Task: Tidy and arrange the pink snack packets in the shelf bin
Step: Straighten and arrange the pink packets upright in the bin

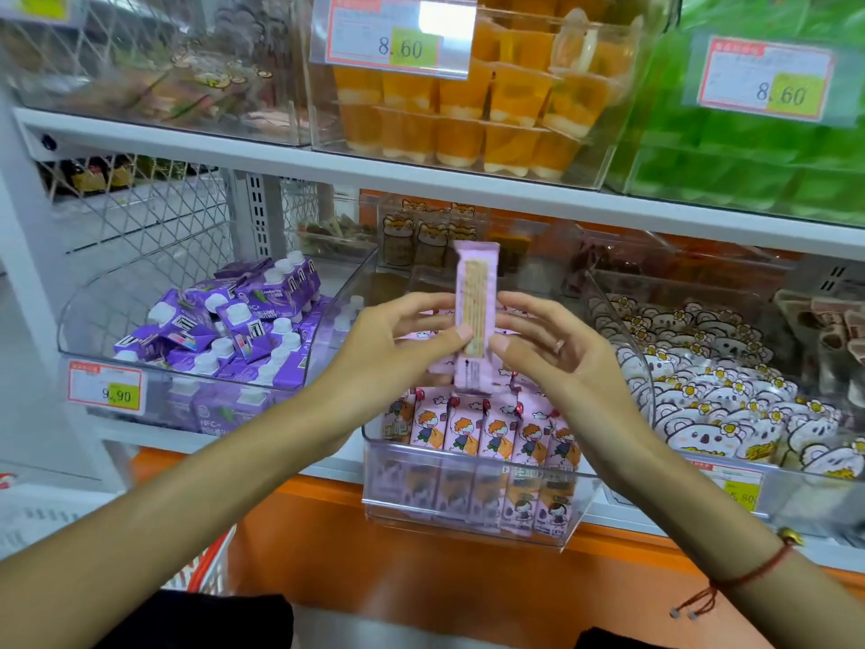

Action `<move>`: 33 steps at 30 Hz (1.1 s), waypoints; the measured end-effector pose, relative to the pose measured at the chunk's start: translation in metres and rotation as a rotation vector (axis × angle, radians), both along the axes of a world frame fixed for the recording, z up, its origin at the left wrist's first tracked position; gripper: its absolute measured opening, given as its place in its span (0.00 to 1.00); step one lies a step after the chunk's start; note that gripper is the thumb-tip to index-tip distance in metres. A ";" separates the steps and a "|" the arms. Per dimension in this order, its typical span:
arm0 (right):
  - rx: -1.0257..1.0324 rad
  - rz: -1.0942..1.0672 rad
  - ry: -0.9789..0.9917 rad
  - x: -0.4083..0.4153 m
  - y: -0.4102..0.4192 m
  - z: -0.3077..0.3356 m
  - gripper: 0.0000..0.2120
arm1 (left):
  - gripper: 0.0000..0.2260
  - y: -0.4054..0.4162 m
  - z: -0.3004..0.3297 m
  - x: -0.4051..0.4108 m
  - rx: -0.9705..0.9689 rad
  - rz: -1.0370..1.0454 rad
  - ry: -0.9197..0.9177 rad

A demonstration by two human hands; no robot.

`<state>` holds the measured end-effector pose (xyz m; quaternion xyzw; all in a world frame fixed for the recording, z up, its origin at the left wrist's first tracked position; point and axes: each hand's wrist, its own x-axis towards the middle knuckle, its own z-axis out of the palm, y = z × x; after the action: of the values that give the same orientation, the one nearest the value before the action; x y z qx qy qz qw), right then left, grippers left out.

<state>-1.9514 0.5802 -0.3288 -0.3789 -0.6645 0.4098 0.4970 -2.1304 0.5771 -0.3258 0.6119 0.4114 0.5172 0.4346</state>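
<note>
A long pink snack packet (473,297) stands upright above the clear shelf bin (468,508), its back side with a see-through strip facing me. My left hand (398,348) pinches its left edge with thumb and fingers. My right hand (552,353) pinches its right edge the same way. Below, a row of pink packets (487,430) with a cartoon child stands upright along the bin's front. More pink packets lie loose behind them, partly hidden by my hands.
Purple drink cartons (234,330) fill the bin on the left. Koala-shaped packets (711,391) fill the bin on the right. Orange jelly cups (468,110) and green packs (749,171) sit on the shelf above. Price tags hang on the bin fronts.
</note>
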 end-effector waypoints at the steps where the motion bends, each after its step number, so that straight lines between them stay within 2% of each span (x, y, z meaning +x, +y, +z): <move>1: -0.024 -0.003 -0.025 -0.001 0.000 0.000 0.20 | 0.09 -0.001 0.001 0.001 -0.085 0.005 -0.061; 3: -0.085 -0.005 -0.039 -0.003 -0.001 0.000 0.17 | 0.08 -0.002 0.002 0.002 -0.166 0.020 -0.104; 8: -0.152 -0.033 -0.006 -0.006 0.000 0.000 0.14 | 0.13 -0.003 0.005 0.004 -0.211 0.032 -0.128; 12: -0.159 -0.009 -0.014 -0.004 0.001 -0.002 0.23 | 0.13 0.000 0.003 0.004 -0.194 0.033 -0.144; 17: 0.080 -0.070 -0.122 -0.008 -0.002 -0.006 0.23 | 0.13 0.002 0.000 0.004 -0.154 0.001 -0.090; 22: 0.260 -0.112 -0.273 -0.008 -0.004 -0.008 0.25 | 0.13 0.004 -0.002 0.005 -0.102 0.152 -0.063; 25: 0.210 -0.066 -0.266 -0.009 -0.001 -0.011 0.21 | 0.11 0.004 -0.002 0.003 -0.080 0.131 -0.081; 28: 0.096 -0.014 -0.169 -0.009 0.003 -0.013 0.17 | 0.10 0.002 -0.001 0.005 -0.026 0.049 -0.057; 33: 0.222 -0.100 -0.249 -0.006 0.006 -0.015 0.15 | 0.11 0.001 0.002 0.004 0.046 0.062 -0.039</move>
<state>-1.9573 0.5860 -0.3438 -0.4022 -0.7423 0.2585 0.4695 -2.1267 0.5780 -0.3234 0.5984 0.4095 0.5518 0.4120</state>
